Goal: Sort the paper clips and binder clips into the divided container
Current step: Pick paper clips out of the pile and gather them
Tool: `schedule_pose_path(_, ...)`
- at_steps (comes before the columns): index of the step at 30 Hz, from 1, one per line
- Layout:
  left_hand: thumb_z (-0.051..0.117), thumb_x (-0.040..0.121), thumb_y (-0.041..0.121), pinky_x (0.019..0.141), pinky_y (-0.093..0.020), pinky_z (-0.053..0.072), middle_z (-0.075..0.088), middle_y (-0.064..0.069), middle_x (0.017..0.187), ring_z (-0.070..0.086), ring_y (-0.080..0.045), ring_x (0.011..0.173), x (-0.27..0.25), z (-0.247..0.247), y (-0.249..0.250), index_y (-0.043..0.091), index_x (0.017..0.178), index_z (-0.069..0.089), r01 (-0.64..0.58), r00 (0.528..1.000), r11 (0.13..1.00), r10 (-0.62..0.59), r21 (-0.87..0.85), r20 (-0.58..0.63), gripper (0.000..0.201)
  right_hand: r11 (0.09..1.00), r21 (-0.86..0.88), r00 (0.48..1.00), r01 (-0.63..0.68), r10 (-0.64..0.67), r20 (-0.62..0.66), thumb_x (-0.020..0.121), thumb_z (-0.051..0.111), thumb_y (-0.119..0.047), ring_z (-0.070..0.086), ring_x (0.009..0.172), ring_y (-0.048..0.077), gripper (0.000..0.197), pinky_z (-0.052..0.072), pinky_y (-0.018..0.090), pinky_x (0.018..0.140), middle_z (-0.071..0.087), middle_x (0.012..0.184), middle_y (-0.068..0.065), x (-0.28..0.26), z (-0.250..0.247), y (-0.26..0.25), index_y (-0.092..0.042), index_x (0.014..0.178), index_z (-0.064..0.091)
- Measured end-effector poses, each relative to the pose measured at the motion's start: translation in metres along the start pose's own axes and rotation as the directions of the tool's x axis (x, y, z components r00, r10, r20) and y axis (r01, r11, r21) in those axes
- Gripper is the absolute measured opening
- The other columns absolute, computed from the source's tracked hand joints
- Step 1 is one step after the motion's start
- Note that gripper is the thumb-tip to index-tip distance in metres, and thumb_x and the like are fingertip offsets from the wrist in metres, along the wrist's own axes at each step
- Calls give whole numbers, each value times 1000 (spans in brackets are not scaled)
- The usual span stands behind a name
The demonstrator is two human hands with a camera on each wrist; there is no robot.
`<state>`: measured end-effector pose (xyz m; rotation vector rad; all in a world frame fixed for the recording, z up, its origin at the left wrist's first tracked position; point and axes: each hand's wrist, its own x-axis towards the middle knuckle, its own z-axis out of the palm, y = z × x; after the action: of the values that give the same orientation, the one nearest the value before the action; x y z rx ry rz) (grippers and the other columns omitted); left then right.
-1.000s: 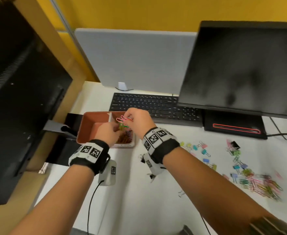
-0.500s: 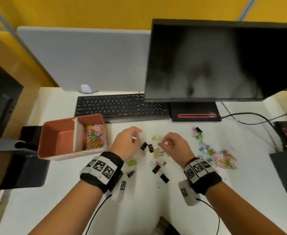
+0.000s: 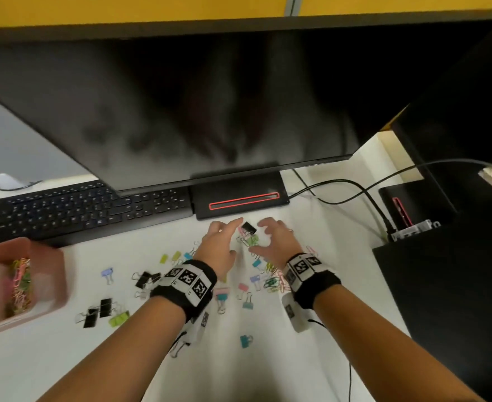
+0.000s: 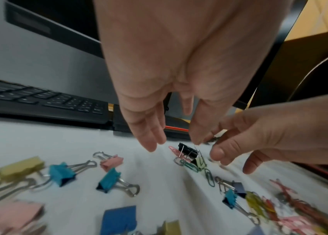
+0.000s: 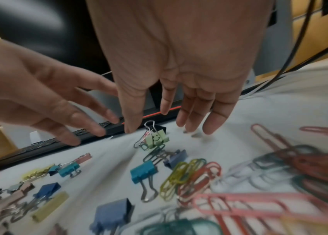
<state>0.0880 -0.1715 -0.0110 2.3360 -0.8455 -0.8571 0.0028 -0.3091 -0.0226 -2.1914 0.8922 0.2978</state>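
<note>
A black binder clip [image 3: 249, 227] and a pale green binder clip [image 3: 252, 240] lie tangled with a few paper clips just in front of the monitor stand. My left hand [image 3: 233, 236] hovers on their left, fingers spread and straight, holding nothing. In the left wrist view its thumb tip sits at the black binder clip's [image 4: 188, 151] wire handle. My right hand [image 3: 263, 237] hovers on their right, fingers loosely bent and empty. The right wrist view shows the green binder clip [image 5: 157, 138] under my right hand [image 5: 156, 125]. The pink divided container [image 3: 50, 274] stands far left, with paper clips [image 3: 19, 282] in one compartment.
Several coloured and black binder clips [image 3: 105, 307] are scattered across the white desk. A heap of coloured paper clips [image 3: 273, 281] lies under my right wrist. A keyboard [image 3: 88, 210], the monitor stand [image 3: 239, 195], cables [image 3: 355, 187] and a black box [image 3: 448, 285] border the area.
Both hands left the container, where they held paper clips, and moved right to the clips by the monitor stand. The head view swung right, so the container now sits at the left edge.
</note>
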Motion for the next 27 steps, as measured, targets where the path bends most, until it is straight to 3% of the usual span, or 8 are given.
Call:
schedule_pose_path(5,49,84,5,103,-29,34,36,-5,129,42,-23,118,36,13,6,34,133,42,32,999,998,-35,54,40,57,994,-68,996,81,-78,43,76,68,-38,52,108,24,48,47,42,91,59,112,4,25,5,-5,-21,118,50)
schedule_pose_path(10,56,79,2,92,-23,41,45,-7,112,54,-22,100,51,21,9,19,116,58,45,999,996,-43,83,-28,40,993,60,986,99,-107,131,81,67,-33,62,95,23,37,51,34,85,66,101,7,35,-5,1,-16,112,56)
schedule_pose_path(13,62,78,4,87,-27,47,49,-7,105,59,-23,91,53,23,10,14,103,61,70,994,995,-63,77,-91,26,988,104,975,113,-131,180,79,69,-14,59,91,20,40,49,30,86,62,103,8,37,-17,11,-18,116,54)
schedule_pose_path(16,61,80,7,72,-15,37,46,0,95,55,-14,80,50,20,10,13,97,59,118,976,991,-105,60,-193,18,990,112,989,85,-98,115,79,67,-9,55,89,16,38,47,27,86,58,101,5,41,-32,25,-18,115,56)
schedule_pose_path(19,64,77,4,71,-9,36,49,1,97,49,-9,75,39,10,6,11,100,59,133,943,991,-131,-12,-306,25,994,90,997,69,-72,38,81,64,-8,56,95,18,36,47,28,90,56,105,3,45,-44,41,-20,114,57)
schedule_pose_path(22,63,76,0,80,-21,45,53,-7,104,56,-19,80,26,-1,-7,13,102,59,177,928,984,-175,-26,-330,30,996,-33,996,78,-79,-41,80,66,-15,50,109,23,37,43,30,94,53,116,4,43,-50,49,-24,114,57)
schedule_pose_path(24,61,75,1,91,-27,39,52,-7,113,56,-24,93,21,-3,-13,16,104,61,220,936,972,-186,86,-299,33,968,-190,978,164,-186,-99,79,67,-20,46,110,22,34,42,35,97,53,117,1,39,-48,44,-27,111,59)
schedule_pose_path(27,61,75,7,95,-37,39,53,-1,114,49,-25,102,20,0,-8,22,99,65,137,954,957,-58,257,-293,28,905,-183,923,384,-379,58,83,62,-18,48,110,19,26,42,35,98,57,114,-2,33,-36,27,-26,107,62)
